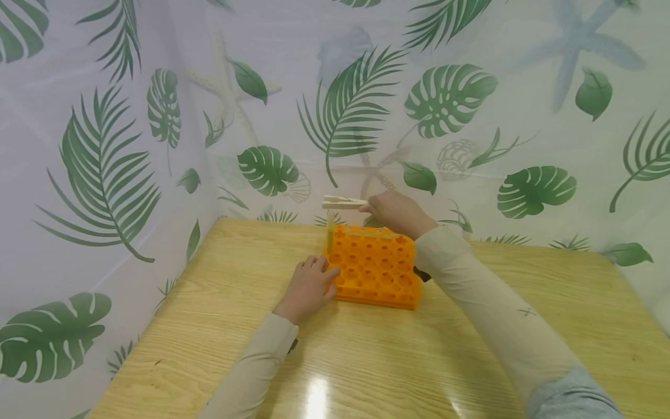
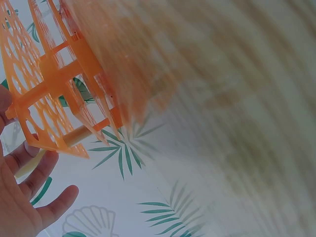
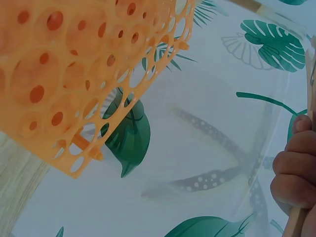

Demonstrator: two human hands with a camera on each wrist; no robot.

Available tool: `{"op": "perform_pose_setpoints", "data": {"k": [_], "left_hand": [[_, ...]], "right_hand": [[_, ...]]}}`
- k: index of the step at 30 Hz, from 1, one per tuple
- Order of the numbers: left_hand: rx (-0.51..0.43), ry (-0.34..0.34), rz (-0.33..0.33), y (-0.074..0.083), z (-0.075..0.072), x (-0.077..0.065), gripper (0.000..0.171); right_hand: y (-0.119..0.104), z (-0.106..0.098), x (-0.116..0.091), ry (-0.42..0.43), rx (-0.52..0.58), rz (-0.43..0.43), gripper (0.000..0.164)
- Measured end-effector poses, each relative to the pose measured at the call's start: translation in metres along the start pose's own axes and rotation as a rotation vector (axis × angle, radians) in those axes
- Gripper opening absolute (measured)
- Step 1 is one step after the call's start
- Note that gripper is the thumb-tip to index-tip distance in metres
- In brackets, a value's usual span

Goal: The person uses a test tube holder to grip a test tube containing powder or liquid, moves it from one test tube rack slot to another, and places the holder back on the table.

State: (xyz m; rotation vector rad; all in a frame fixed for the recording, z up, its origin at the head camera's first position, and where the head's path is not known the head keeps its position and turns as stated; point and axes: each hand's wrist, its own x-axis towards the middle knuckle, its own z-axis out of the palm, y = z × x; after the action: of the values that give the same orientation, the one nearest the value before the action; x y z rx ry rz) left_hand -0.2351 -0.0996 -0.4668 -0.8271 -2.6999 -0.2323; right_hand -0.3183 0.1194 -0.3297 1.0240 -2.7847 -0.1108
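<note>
An orange test tube rack (image 1: 374, 265) stands on the table, with rows of round holes on top. My left hand (image 1: 309, 288) holds the rack's left end by the edge; its outer fingers (image 2: 59, 202) are spread apart from it. In my right hand (image 1: 395, 212) is a wooden test tube clamp (image 1: 345, 203), held level above the rack's far left corner. A test tube (image 1: 330, 233) with yellowish contents stands upright at that corner. Its top is just under the clamp's tip; whether the clamp grips it I cannot tell. The right wrist view shows my fingers (image 3: 296, 170) curled round the clamp.
The wood-grain table (image 1: 366, 361) extends to both sides of the rack and toward me. Behind it hangs a white cloth (image 1: 293, 105) printed with green leaves, close to the table's far edge.
</note>
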Motion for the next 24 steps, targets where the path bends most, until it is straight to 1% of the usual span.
{"op": "perform_pose_setpoints", "data": {"k": [4,7,9,14,16,21,24], "left_hand": [[-0.006,0.000,0.001,0.001,-0.001,0.000,0.017],[-0.010,-0.003,-0.001,0.001,-0.002,0.001,0.017],[-0.010,-0.002,0.000,0.002,-0.002,0.001,0.017],[-0.007,0.010,0.004,0.003,-0.003,0.000,0.015],[-0.005,0.014,0.006,0.003,-0.003,-0.001,0.015],[0.007,0.015,0.011,0.003,-0.002,-0.001,0.014],[0.008,0.007,0.007,0.002,-0.002,-0.001,0.015]], "right_hand": [[0.005,0.000,-0.006,0.035,-0.150,-0.090,0.014],[0.010,0.002,-0.010,0.065,-0.177,-0.127,0.014],[0.013,0.002,-0.012,0.070,-0.115,-0.105,0.017],[0.019,-0.001,-0.018,0.034,0.136,0.071,0.035],[0.022,-0.002,-0.022,0.015,0.193,0.125,0.038],[0.030,-0.002,-0.033,-0.029,0.251,0.189,0.038],[0.034,-0.004,-0.041,-0.035,0.270,0.222,0.036]]}}
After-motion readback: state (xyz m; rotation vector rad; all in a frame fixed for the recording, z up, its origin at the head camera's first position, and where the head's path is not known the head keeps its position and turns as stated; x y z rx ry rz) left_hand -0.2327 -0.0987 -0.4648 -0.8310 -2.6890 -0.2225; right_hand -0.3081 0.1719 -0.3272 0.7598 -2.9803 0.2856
